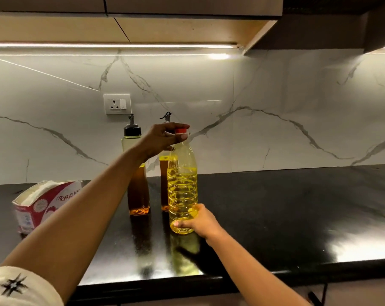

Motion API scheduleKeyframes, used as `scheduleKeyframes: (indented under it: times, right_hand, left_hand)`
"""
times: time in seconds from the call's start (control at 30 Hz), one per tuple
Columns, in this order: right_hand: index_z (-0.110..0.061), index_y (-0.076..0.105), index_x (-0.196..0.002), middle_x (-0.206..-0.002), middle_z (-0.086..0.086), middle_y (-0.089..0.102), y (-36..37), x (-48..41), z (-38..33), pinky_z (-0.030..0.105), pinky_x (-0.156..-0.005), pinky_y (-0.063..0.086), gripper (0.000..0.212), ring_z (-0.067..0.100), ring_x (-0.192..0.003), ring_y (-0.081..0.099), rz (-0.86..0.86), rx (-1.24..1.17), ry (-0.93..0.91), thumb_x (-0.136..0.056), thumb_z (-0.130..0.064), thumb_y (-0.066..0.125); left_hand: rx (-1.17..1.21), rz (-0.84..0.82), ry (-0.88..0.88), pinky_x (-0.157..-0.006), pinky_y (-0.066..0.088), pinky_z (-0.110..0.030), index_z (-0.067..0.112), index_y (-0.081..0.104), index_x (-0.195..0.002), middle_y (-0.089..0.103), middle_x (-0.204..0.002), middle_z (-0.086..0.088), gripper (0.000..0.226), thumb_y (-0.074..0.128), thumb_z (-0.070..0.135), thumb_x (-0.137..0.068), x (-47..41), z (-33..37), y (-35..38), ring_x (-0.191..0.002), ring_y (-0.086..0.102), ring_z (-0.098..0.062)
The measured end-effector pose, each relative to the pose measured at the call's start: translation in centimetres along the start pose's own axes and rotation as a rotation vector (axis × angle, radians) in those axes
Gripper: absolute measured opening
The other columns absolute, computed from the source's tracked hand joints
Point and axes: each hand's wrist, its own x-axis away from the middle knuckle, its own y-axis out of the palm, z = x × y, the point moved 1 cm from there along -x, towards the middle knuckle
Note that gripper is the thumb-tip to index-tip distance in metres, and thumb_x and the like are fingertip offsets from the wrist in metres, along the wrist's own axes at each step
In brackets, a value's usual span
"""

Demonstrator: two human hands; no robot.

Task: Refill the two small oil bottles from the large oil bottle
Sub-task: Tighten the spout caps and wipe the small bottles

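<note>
Plastic large bottle (pixel 182 191) upright on counter (pixel 297 206) — right grip (pixel 200 221) wraps base, left grip (pixel 162 138) pinches red cap (pixel 181 130).

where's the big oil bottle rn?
The large oil bottle is centre of the head view, upright on the black counter, just in front of the right small bottle; right hand grips its base, left hand holds its red cap.

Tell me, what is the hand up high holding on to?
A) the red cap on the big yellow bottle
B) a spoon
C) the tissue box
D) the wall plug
A: the left hand pinches the red cap on top of the big bottle, while the right hand holds the bottle near its bottom.
</note>
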Motion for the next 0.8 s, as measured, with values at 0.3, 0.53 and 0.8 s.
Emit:
scheduleKeyframes:
  times: [0.3, 0.53, 0.8]
  right_hand:
    - [-0.01, 0.057, -0.11, -0.105, 0.008, 0.063, -3.1, 2.0, -6.9, 0.03, -0.081, 0.047, 0.019, 0.019, -0.101, 0.058, 0.003, -0.372, -0.137, -0.093, -0.013, 0.048]
    - [-0.009, 0.061, -0.111, -0.092, 0.007, 0.061, -6.9, 0.3, -16.7, 0.033, -0.082, 0.048, 0.027, 0.019, -0.085, 0.055, 0.109, -0.211, -0.387, -0.095, -0.007, 0.039]
    - [-0.009, 0.062, -0.078, -0.075, 0.006, 0.06, -3.8, 1.8, -4.0, 0.025, -0.07, 0.05, 0.029, 0.009, -0.065, 0.055, -0.128, -0.1, 0.057, -0.095, 0.0, 0.041]
  left_hand:
    - [-0.038, 0.163, 0.001, -0.073, 0.054, -0.019, 0.014, 0.065, -0.121, 0.068, -0.111, -0.009, 0.031, 0.063, 0.011, -0.09, 0.1, 0.0, 0.6, -0.096, 0.066, -0.021]
    - [-0.084, 0.022, 0.003, -0.072, 0.047, -0.014, 0.02, 0.061, -0.123, 0.062, -0.111, 0.009, 0.031, 0.056, 0.009, -0.094, 0.1, 0.4, -0.4, -0.093, 0.056, 0.001]
    - [-0.019, -0.005, 0.022, -0.074, 0.053, -0.016, 0.022, 0.059, -0.121, 0.065, -0.113, 0.002, 0.032, 0.055, 0.006, -0.093, 0.3, 0.3, -0.6, -0.088, 0.062, -0.002]
